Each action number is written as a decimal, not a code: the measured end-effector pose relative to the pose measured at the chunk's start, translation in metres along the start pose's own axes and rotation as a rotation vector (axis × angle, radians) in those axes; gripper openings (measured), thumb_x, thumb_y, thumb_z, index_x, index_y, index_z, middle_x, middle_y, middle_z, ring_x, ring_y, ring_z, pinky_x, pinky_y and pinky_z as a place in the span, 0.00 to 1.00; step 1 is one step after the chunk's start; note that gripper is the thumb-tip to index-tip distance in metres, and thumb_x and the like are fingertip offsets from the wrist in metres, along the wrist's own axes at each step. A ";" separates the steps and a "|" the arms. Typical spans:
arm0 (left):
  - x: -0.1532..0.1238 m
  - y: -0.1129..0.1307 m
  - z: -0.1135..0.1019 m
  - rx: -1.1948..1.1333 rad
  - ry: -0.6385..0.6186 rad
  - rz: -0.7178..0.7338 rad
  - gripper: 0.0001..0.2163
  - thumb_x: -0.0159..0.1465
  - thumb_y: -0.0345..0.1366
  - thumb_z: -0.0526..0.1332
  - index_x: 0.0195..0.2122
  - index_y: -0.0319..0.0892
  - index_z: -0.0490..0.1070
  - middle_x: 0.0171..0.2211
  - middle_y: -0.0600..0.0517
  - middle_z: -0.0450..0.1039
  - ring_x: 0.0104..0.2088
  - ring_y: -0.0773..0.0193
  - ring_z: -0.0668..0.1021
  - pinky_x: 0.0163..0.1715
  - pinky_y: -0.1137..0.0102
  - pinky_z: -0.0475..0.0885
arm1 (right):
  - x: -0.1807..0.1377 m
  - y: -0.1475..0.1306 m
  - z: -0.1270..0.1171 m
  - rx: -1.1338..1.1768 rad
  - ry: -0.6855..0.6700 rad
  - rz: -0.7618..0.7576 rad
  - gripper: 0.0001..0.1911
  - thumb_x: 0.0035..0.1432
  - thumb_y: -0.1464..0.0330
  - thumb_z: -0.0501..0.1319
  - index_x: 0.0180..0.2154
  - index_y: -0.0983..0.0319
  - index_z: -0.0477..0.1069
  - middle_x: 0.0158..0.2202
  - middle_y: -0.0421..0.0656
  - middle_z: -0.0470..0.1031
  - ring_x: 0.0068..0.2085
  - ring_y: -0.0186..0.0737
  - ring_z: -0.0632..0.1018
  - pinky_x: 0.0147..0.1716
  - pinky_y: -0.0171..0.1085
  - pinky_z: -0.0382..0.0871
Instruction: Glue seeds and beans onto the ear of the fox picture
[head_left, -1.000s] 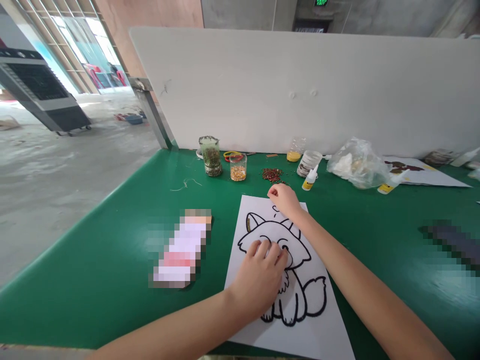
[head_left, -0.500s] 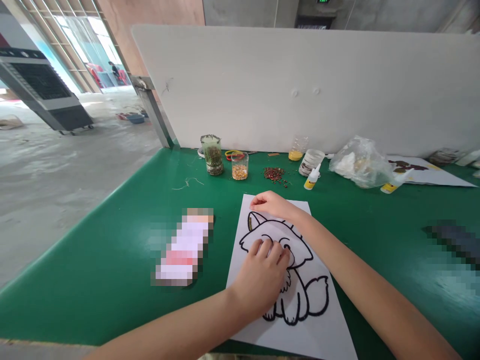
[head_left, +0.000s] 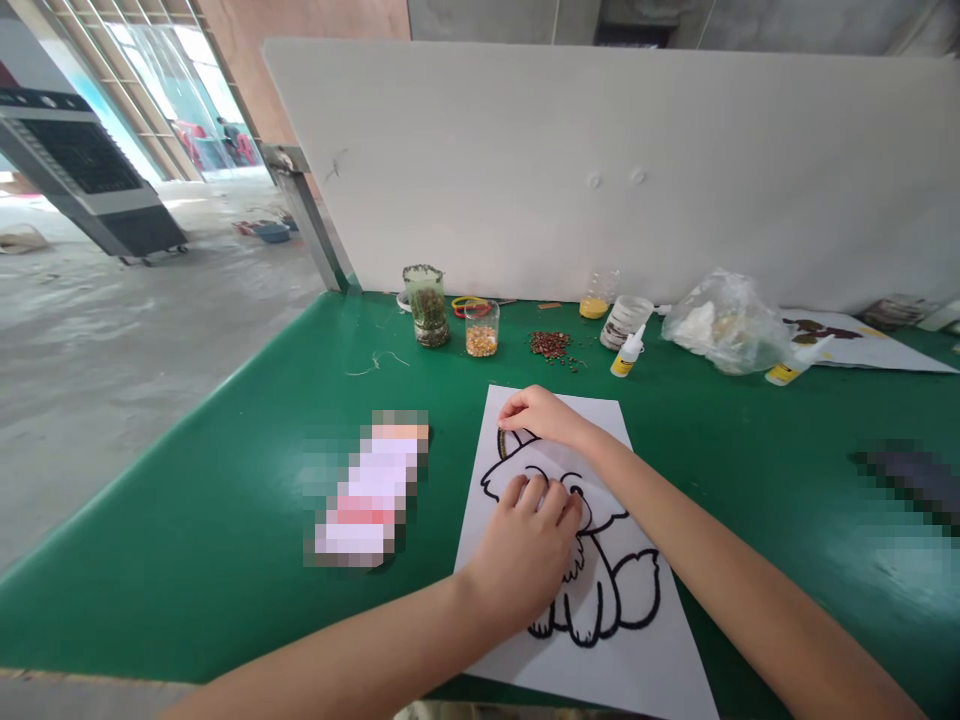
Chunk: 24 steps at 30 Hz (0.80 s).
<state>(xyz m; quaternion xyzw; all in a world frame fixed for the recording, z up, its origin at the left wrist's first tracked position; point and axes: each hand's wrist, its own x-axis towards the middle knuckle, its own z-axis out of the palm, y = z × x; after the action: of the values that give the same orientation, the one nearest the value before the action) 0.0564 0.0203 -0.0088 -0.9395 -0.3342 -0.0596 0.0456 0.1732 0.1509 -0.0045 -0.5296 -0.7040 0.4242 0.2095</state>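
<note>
A white sheet of paper (head_left: 510, 655) with a thick black outline drawing of a fox-like animal (head_left: 636, 590) lies on the green table. A narrow dark, yellowish strip fills the left edge of its left ear (head_left: 503, 443). Over that ear, my right hand (head_left: 538, 412) pinches thumb and fingers together at the paper; anything between the tips is too small to make out. My left hand (head_left: 529, 545) rests on the animal's face with fingers curled under. Its palm and whatever it may hold are hidden.
Behind the paper stand a jar of green bits (head_left: 427, 308), a cup of corn kernels (head_left: 481, 332), a pile of red-brown beans (head_left: 551, 346), a glue bottle (head_left: 627, 354) and a plastic bag (head_left: 724, 325). A blurred phone-like object (head_left: 371, 495) lies left; a dark one (head_left: 915, 480) lies right.
My right hand has shifted slightly down onto the ear, covering more of it. My left hand stays in place on the face. The view has tilted a little.
</note>
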 end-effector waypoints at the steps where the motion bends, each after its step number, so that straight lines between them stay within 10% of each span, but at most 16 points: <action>1: 0.000 0.000 0.000 0.001 0.000 0.000 0.18 0.63 0.34 0.50 0.54 0.37 0.59 0.45 0.45 0.65 0.45 0.53 0.67 0.45 0.61 0.63 | 0.000 -0.001 0.000 -0.008 0.001 0.000 0.04 0.46 0.71 0.60 0.24 0.63 0.73 0.25 0.40 0.74 0.29 0.35 0.70 0.30 0.34 0.61; 24: 0.000 0.000 0.003 0.015 0.021 0.001 0.18 0.63 0.34 0.50 0.55 0.36 0.59 0.45 0.45 0.65 0.45 0.53 0.67 0.45 0.61 0.64 | 0.003 0.000 0.001 -0.067 0.021 -0.011 0.02 0.44 0.71 0.61 0.24 0.63 0.71 0.25 0.39 0.73 0.29 0.34 0.71 0.28 0.32 0.60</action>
<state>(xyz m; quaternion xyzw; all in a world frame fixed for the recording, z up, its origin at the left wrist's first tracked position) 0.0567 0.0207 -0.0122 -0.9387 -0.3335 -0.0669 0.0561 0.1714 0.1534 -0.0051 -0.5367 -0.7187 0.3937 0.2013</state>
